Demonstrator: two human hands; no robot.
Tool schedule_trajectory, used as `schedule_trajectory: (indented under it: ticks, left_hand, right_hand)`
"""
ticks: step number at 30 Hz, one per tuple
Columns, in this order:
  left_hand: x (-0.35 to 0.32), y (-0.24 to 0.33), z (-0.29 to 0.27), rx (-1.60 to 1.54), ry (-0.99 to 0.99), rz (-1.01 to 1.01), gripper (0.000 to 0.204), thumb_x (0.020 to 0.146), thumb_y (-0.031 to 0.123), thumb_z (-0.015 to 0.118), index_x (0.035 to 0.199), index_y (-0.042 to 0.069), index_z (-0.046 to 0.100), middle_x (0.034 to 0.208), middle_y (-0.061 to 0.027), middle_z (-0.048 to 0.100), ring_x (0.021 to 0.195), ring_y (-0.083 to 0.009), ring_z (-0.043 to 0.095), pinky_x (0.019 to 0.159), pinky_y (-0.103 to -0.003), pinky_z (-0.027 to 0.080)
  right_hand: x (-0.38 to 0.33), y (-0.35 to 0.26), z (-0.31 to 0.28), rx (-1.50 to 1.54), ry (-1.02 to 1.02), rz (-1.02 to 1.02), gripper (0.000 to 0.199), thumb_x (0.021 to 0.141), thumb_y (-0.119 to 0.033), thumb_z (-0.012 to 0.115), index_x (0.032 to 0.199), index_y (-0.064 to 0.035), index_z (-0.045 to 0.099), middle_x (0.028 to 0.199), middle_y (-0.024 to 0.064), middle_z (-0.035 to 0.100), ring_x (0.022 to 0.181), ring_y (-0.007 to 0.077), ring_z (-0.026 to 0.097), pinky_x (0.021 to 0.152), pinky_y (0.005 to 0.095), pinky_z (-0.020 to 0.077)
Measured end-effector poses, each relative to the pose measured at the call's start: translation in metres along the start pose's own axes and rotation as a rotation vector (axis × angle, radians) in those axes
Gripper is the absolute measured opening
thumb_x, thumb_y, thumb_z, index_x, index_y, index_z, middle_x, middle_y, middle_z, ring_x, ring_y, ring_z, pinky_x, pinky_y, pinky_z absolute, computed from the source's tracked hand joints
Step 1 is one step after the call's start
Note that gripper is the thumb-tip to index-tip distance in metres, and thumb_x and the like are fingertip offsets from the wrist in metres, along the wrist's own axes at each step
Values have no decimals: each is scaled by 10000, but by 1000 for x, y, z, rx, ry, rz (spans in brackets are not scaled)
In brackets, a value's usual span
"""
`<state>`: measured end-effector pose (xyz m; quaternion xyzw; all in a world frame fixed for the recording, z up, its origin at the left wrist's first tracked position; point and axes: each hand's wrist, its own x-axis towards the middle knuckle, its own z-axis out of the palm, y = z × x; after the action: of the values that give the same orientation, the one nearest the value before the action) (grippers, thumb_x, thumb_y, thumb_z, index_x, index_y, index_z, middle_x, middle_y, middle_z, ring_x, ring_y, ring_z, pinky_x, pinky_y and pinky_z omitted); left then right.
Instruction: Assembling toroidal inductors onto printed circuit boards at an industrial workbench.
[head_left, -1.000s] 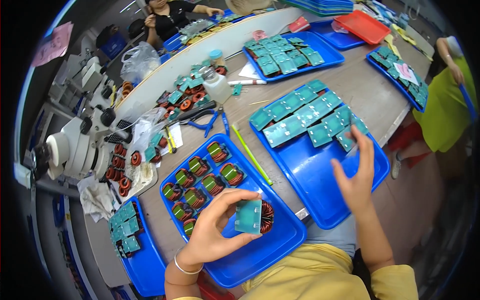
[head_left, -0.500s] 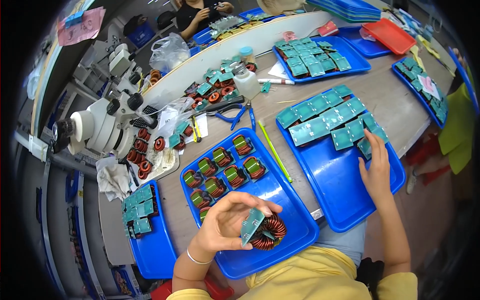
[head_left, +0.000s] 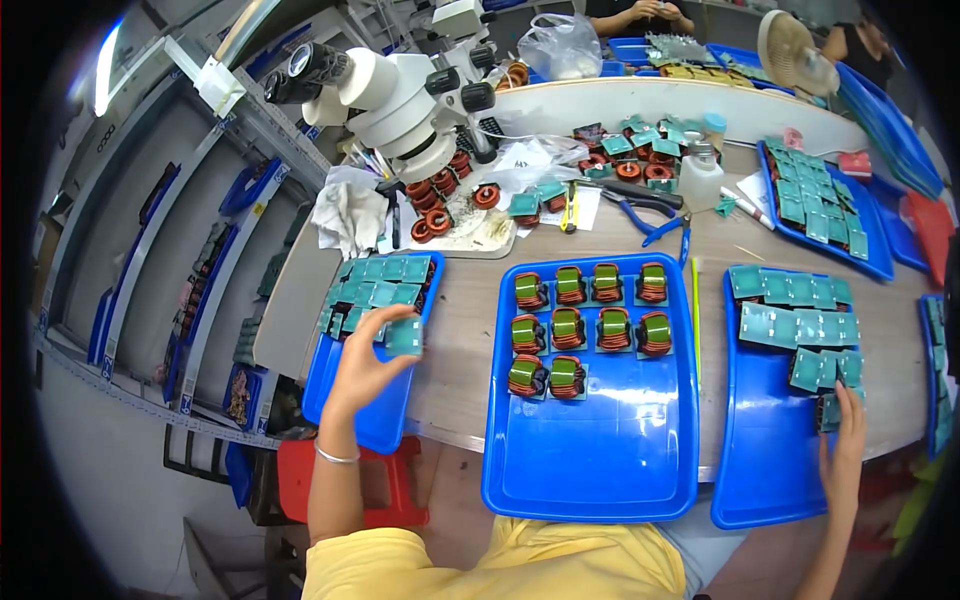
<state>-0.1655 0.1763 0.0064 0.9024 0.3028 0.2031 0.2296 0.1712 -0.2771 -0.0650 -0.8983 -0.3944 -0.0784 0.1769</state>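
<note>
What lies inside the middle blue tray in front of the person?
The middle blue tray holds ten copper-wound coils with green tape, each on a small green board: rows of four, four and two. Its near half is bare. The boards cover whatever lies beneath them.

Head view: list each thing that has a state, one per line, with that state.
left hand: shut on a green board, over the left tray
green board: pinched in the fingers, held flat
left tray: far end covered with green boards
middle tray: ten wound coils in rows, near half bare
right tray: boards at the far end
right hand: fingers on boards at the tray's right edge
</note>
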Motion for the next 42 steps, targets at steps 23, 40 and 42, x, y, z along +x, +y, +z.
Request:
schedule_trajectory:
  ticks: [23, 40, 42]
  left_hand:
    - [18, 104, 41, 174, -47, 667, 551, 641, 194, 750, 1146, 121, 541, 1207, -111, 457, 1205, -338, 357, 1021, -487, 246]
    - [27, 212, 111, -510, -491, 1029, 510, 612, 330, 799, 981, 55, 578, 955, -51, 588, 989, -252, 556, 949, -448, 330]
    - [28, 210, 109, -481, -463, 971, 519, 595, 339, 805, 969, 56, 583, 914, -52, 581, 920, -231, 556, 914, -442, 359]
  right_hand:
    - [15, -76, -31, 950, 108, -146, 894, 573, -10, 802, 1321, -9, 314, 1205, 129, 423, 1026, 260, 549, 907, 371, 409]
    - [18, -139, -21, 1564, 26, -141, 903, 637, 17, 762, 1362, 0, 224, 1259, 132, 367, 1111, 247, 490, 934, 371, 395]
    - [10, -147, -15, 1449, 134, -96, 962, 589, -68, 812, 1356, -12, 234, 1238, 152, 408, 1081, 301, 518, 875, 394, 424]
